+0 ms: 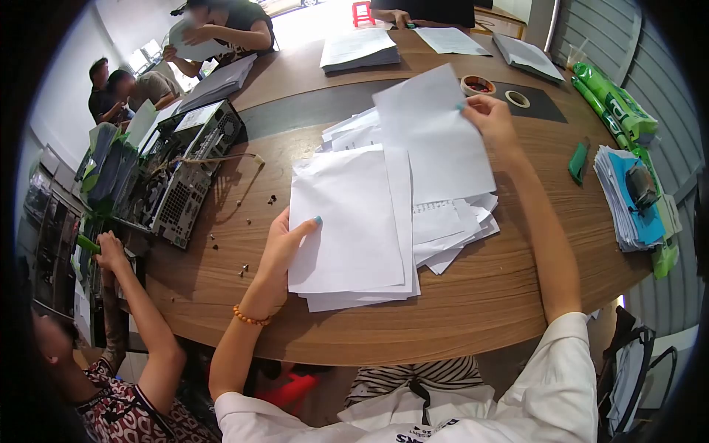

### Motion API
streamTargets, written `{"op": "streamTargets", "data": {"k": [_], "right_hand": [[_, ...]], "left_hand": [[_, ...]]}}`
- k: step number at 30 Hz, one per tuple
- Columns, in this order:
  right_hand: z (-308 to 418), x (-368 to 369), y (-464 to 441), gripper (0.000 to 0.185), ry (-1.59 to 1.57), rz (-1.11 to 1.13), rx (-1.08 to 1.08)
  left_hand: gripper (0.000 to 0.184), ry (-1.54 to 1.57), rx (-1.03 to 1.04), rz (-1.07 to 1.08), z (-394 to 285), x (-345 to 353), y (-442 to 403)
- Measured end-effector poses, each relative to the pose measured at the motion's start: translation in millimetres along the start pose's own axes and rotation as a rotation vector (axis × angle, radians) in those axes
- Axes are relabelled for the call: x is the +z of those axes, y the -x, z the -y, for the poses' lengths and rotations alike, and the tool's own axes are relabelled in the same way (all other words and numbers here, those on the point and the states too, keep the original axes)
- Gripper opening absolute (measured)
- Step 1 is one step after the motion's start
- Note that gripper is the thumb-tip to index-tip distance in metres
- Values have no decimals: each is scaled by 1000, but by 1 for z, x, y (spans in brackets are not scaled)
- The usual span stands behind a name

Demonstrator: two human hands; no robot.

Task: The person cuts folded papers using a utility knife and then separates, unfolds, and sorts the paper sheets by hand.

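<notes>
My left hand (284, 247) grips the left edge of a stack of white paper (347, 221), thumb on top, the fingers beneath hidden. Up to the right, my right hand (491, 122) pinches the upper right edge of a single white sheet (436, 140), which is tilted above the table. Beneath both lies a loose, uneven pile of printed papers (447, 229), its edges sticking out at the right and at the top.
On the wooden table (354, 332) are an opened computer case (177, 177), small screws (244, 270), tape rolls (517, 99), a green cutter (579, 164), paper stacks (360, 50) and a bundle with a blue sheet (635, 207). A co-worker's hand (111, 252) is at the left.
</notes>
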State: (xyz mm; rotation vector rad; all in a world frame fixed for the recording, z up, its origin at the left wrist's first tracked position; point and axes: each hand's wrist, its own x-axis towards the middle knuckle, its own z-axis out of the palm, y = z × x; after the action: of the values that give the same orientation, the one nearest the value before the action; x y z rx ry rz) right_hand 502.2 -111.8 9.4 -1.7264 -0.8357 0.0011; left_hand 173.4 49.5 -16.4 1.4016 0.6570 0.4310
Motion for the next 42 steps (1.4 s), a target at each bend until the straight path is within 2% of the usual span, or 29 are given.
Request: {"op": "streamTargets", "data": {"k": [1,2,5,9,12,14,15,17,19,21,26,28,31,33,35,36,38,39,41,42], "right_hand": [[-1,-1,-3,18,-46,-72,-41],[-3,-6,-3,21,-94,-116,52],[-4,-20,-9,25,-93,-189,19],[-10,-23,-15,27,-244,-186,65],[2,-16,-10,24,-236,-103,146],[16,-2,4,19,-446,28,213],[21,5,5,19,-454,36,205],[30,17,10,16,-276,165,203],[58,25,22,16,-227,198,225],[71,27,28,16,-301,309,207],[118,16,43,20,-485,386,135],[129,15,49,20,-627,495,145],[131,26,56,20,-647,559,195],[124,39,60,22,-652,517,235],[100,55,58,23,-319,532,114],[101,58,62,23,-323,531,112],[102,64,77,19,-447,570,79],[100,66,81,18,-617,577,84],[82,76,88,20,-291,518,-48],[80,79,88,20,-292,519,-47]], "left_hand": [[30,-6,-9,-4,0,-1,0],[30,-3,-10,-8,-3,0,2],[30,8,-48,-36,-7,4,4],[30,44,-19,-38,-7,3,4],[29,70,-19,-61,-9,5,6],[28,70,-30,-43,-5,2,3],[28,69,-23,-55,-6,2,4],[28,151,-41,-42,-7,3,5],[29,163,-45,-34,-7,1,4],[29,175,-53,-22,-6,1,4],[25,185,-48,-49,-8,4,6],[28,168,-49,-31,-8,2,5],[31,196,-43,-39,-11,6,8],[31,241,-39,-66,-6,3,9],[31,191,-21,72,8,-11,2],[31,198,-42,-130,-27,16,23],[31,168,-80,-37,-11,3,6],[31,198,-68,-24,-10,3,6],[31,187,-78,-33,-11,3,6],[31,177,-89,-41,-12,4,7]]}}
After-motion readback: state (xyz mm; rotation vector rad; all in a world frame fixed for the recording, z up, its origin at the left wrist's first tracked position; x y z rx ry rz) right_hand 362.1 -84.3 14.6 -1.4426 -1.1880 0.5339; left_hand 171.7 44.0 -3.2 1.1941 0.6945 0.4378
